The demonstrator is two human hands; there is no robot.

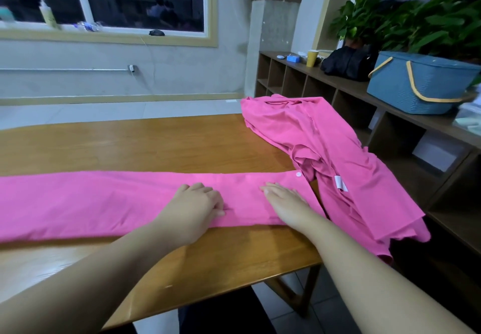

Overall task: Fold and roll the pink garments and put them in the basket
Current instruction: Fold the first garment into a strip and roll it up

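While the folded pink trousers [104,201] lie flat along the wooden table [156,141], the left hand [194,207] rests on them with fingers curled, and the right hand [286,202] presses flat, fingers straight. A crumpled pink shirt [338,156] lies beside; the blue basket [421,83] stands on the shelf [346,83].
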